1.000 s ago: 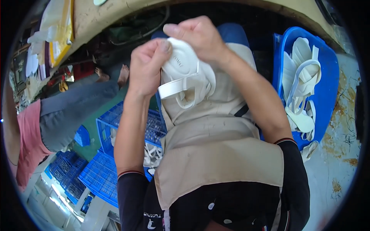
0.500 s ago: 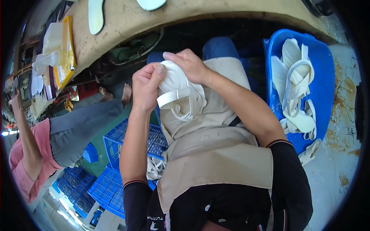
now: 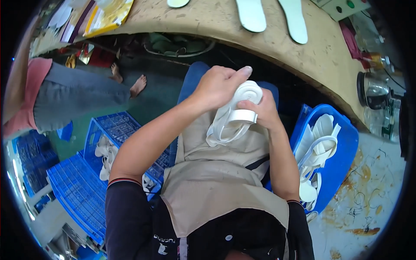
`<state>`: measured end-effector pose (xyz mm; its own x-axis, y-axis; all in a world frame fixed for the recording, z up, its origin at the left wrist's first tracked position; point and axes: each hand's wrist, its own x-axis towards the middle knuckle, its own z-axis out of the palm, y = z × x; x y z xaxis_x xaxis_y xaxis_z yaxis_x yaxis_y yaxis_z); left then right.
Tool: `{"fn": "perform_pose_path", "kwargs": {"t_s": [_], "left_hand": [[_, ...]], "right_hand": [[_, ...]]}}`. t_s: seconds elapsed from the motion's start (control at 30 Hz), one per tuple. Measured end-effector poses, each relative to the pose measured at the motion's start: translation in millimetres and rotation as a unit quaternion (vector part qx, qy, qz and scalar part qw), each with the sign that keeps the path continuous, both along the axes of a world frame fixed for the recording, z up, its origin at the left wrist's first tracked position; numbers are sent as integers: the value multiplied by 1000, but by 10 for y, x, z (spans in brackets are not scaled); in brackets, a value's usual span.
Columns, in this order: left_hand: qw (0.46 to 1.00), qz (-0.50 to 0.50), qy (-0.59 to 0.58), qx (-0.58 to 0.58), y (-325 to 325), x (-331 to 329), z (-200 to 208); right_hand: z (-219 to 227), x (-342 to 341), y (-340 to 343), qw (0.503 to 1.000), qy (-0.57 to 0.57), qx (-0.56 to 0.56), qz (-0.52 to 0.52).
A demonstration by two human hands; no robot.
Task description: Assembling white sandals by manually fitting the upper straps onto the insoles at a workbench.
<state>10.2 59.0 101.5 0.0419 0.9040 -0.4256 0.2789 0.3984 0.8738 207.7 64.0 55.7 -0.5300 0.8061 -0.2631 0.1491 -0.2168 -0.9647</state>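
Note:
A white strappy sandal (image 3: pixel 249 90) is tilted above my lap, its ridged round sole end turned up toward me. My right hand (image 3: pixel 265 113) grips it from the right, thumb laid across the sole near a strap; the other fingers are partly hidden. Against its upper left side, my left hand (image 3: pixel 219 86) is closed, with its thumb along the sole's top edge and its fingers largely out of sight. White straps hang below both hands, over the beige apron (image 3: pixel 225 186).
To my right stands a blue bin (image 3: pixel 333 182) of white sandals. Pale insoles (image 3: pixel 251 16) lie on the workbench (image 3: pixel 208 26) ahead. Blue crates (image 3: pixel 78 186) with white sandals are at my left. Beyond them stands another person in grey trousers (image 3: pixel 82 89).
The sandal has turned over from its footbed to its underside and moved right with my hands. My view has shifted right, bringing more of the bench into sight.

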Motion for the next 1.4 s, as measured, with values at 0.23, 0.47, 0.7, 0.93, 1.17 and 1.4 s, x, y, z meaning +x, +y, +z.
{"fn": "perform_pose_path", "kwargs": {"t_s": [0.23,0.47,0.7,0.93,1.17,1.4], "left_hand": [[992,49,-107,38,-45,223,-425],[996,38,-65,57,-263,187,-574],[996,-2,-54,66,-332,276,-567],[989,-32,-79,117,-240,314,-636],[980,-28,-191,-57,-379,206,-657],[983,17,-183,-19,-928,-51,-796]], "right_hand": [[-258,53,-61,991,89,-96,-38],[-366,15,-238,986,79,-110,-102],[-437,89,-433,974,102,-130,-154],[-318,66,-431,955,68,-143,-250],[-650,423,-546,946,154,-154,-242],[-708,473,-541,947,188,-158,-206]]}}
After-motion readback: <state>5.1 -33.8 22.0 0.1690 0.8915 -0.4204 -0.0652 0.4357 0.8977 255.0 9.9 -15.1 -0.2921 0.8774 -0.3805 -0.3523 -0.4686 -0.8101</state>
